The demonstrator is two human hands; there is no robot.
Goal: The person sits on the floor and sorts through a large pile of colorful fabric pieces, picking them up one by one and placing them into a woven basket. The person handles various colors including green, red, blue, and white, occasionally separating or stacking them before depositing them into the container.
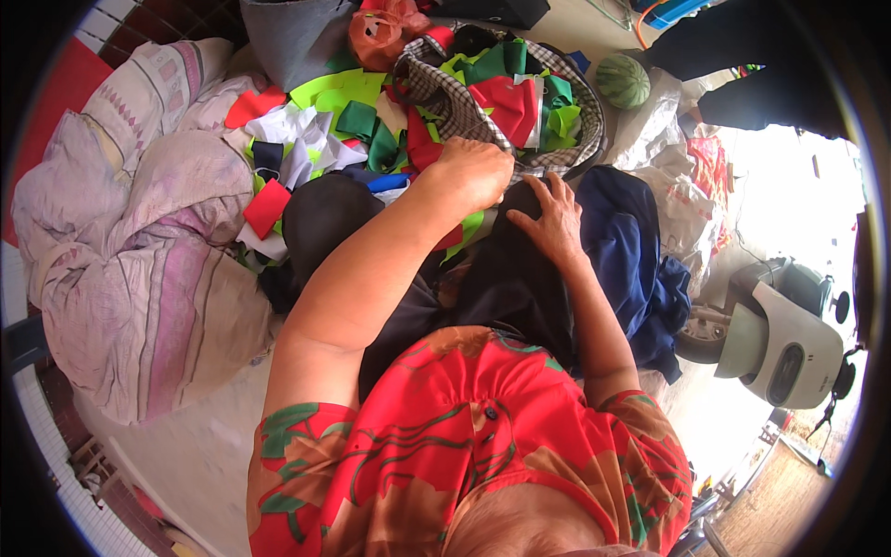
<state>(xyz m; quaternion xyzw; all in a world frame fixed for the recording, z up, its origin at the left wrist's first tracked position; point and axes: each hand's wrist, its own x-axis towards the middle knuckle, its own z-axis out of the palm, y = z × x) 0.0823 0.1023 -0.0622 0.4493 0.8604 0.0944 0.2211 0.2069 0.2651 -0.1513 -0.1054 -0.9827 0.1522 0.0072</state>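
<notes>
My left hand (473,174) is closed at the near rim of a round container lined with brown-and-white checked cloth (441,100). Its curled fingertips are hidden, so I cannot make out what they grip. Just right of it, my right hand (549,219) has its fingers apart, over my dark-clad leg (520,278) and close to the same rim. Inside the container lie red, green, lime and white fabric scraps (506,104). More scraps in lime, white, red and dark green (306,139) spread to its left.
A pale patterned cloth bundle (139,241) fills the left. Navy cloth (617,241) lies by my right arm. Beyond are a watermelon (623,81), white plastic bags (673,176) and a white-and-grey appliance (780,339). A grey bucket (297,42) and red plastic bag (385,35) stand behind.
</notes>
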